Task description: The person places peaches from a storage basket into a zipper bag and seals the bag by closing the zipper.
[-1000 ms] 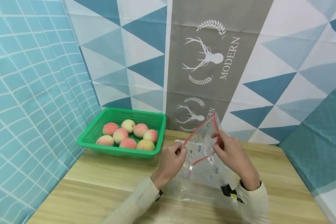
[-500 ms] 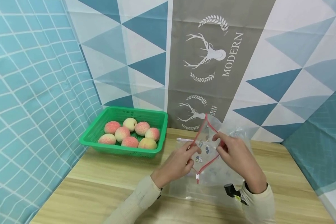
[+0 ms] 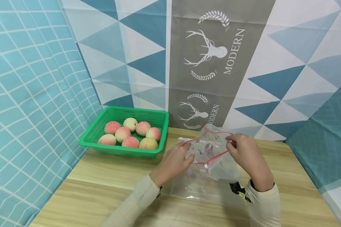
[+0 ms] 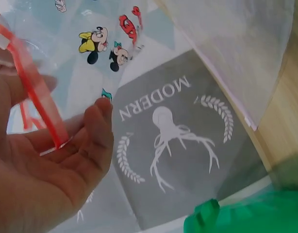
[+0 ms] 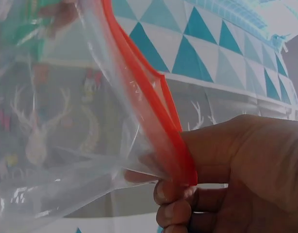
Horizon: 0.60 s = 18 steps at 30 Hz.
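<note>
Red-edged bag (image 3: 208, 148), 1, is pinched by the right hand (image 3: 246, 155) and touched by the spread left hand (image 3: 174, 163), near 8 peaches (image 3: 122, 134).

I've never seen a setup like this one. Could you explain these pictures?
No machine here: each grip is a person's bare hand. The wide picture is taken from the head, looking down; the close-ups are taken from the left and right wrists. On the wooden table are a green basket holding eight peach-like fruits and a clear bag lying flat. Above that bag, the right grip pinches the red rim of a second clear bag; the left grip is at the rim's other side, fingers relaxed.
</note>
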Motion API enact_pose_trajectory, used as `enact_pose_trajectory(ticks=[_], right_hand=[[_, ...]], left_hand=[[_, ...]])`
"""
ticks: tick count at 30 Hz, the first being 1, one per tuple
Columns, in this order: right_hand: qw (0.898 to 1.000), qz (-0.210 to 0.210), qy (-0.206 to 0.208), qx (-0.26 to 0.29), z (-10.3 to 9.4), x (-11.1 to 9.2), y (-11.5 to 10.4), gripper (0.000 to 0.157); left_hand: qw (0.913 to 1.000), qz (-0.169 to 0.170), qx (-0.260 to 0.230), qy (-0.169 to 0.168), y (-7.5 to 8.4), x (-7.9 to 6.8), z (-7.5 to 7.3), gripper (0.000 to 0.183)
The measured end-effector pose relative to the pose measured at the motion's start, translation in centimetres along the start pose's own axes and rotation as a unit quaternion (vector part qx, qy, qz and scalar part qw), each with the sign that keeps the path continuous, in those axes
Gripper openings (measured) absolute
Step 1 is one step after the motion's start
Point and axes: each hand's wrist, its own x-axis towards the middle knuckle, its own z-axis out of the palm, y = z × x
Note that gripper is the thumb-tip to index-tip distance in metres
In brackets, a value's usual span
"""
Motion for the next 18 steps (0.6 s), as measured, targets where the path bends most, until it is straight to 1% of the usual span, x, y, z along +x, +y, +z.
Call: enact_pose_trajectory(ticks=[2,3,5,7,9,10,11,13,14,16,17,18], right_hand=[[1.0,0.008,0.005,-0.001,-0.3,-0.1,0.1,0.025],[1.0,0.013,0.002,-0.002,-0.3,-0.2,0.1,0.028],[1.0,0.018,-0.013,-0.002,-0.5,-0.3,0.2,0.038],[1.0,0.015,-0.026,-0.006,-0.5,-0.4,0.1,0.049],[0.999,0.011,-0.038,-0.013,-0.4,-0.4,-0.1,0.054],[0.999,0.011,-0.039,-0.017,-0.3,-0.5,-0.2,0.055],[0.999,0.011,-0.038,-0.023,-0.3,-0.5,-0.3,0.056],[0.999,0.013,-0.037,-0.03,-0.3,-0.6,-0.5,0.054],[0.999,0.013,-0.036,-0.034,-0.2,-0.6,-0.7,0.053],[0.999,0.011,-0.035,-0.04,-0.3,-0.8,-0.9,0.052],[0.998,0.004,-0.036,-0.042,-0.3,-0.9,-1.0,0.053],[0.998,-0.004,-0.037,-0.041,-0.4,-1.0,-1.1,0.054]], left_hand=[[0.9997,-0.012,-0.01,0.02,-0.3,0.2,-0.2,0.032],[0.9994,-0.015,-0.013,0.029,-0.4,0.3,-0.4,0.029],[0.9987,-0.018,-0.013,0.045,-0.6,0.4,-0.8,0.021],[0.9981,-0.021,-0.005,0.058,-0.8,0.5,-1.3,0.015],[0.9979,-0.018,0.007,0.062,-0.9,0.5,-1.8,0.011],[0.9983,-0.014,0.012,0.056,-0.9,0.5,-2.0,0.007],[0.999,-0.005,0.015,0.043,-1.0,0.6,-2.1,0.006],[0.9995,0.025,0.017,0.002,-1.0,0.6,-2.3,0.021],[0.9988,0.042,0.012,-0.023,-1.0,0.6,-2.3,0.028],[0.9949,0.076,0.002,-0.065,-1.0,0.6,-2.2,0.039],[0.9928,0.088,-0.005,-0.08,-0.9,0.7,-2.2,0.043],[0.9915,0.097,-0.008,-0.087,-0.8,0.7,-2.2,0.045]])
